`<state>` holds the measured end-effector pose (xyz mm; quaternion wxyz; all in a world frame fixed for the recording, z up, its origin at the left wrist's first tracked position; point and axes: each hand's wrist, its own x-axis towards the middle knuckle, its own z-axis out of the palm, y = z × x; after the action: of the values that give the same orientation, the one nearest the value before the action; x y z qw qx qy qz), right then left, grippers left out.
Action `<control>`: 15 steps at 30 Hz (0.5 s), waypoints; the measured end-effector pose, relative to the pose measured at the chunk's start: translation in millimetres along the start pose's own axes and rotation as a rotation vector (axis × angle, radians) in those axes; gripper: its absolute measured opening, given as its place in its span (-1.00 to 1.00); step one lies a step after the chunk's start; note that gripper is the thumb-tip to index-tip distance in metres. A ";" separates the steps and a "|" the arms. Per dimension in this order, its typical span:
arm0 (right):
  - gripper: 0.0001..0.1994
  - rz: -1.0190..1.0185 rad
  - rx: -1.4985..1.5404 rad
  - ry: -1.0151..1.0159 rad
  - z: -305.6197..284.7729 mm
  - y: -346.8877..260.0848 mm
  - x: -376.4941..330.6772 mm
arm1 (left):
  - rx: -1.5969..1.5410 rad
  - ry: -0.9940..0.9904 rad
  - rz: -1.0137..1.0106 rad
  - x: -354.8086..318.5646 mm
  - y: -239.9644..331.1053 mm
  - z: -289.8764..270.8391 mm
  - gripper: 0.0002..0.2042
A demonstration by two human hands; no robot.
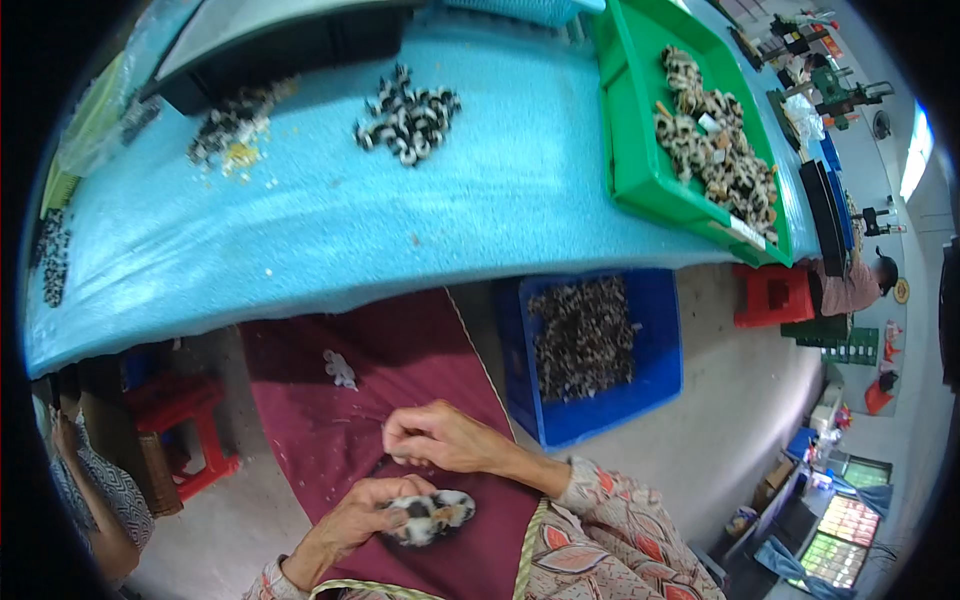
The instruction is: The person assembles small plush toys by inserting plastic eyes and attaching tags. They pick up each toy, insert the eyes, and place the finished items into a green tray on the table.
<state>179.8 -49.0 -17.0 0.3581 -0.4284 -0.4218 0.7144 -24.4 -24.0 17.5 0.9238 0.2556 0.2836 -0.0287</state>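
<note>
Low over my lap, my left hand [362, 515] is closed around a small black-and-white fuzzy bundle [432, 516], which sticks out past the fingers on the right. Just above it, my right hand [440, 437] has its fingers curled together in a pinch. Whatever they hold, if anything, is hidden or too small to name. The two hands are close but apart. Beneath both lies a maroon apron [380, 370] with a pale patterned edge. On the table, a pile of black-and-white curled pieces [408, 115] lies ahead of my hands.
A blue-covered table [400, 230] spans the front. On it stand a green tray [628, 150] of brownish-white curls, a dark bin [290, 60] and scattered scraps [240, 130]. A blue crate [600, 425] of dark curls sits below. Red stools [205, 420] and other people are at both sides.
</note>
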 end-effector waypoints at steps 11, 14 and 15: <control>-0.78 -0.019 0.096 0.496 -42.7 -29.3 -87.0 | 0.014 0.168 0.195 105.6 13.4 20.8 -0.83; -0.84 0.085 -0.022 0.707 -83.4 -37.4 -125.7 | 0.280 0.315 0.337 104.3 18.8 33.8 -0.78; -0.84 0.119 -0.355 0.790 -108.2 -33.2 -145.3 | 0.229 0.241 0.329 99.3 26.2 36.2 -0.82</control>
<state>338.4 -130.9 28.2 0.3709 -0.7472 -0.3435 0.4315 82.4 -9.8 1.6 0.8405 0.4031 0.3412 0.1208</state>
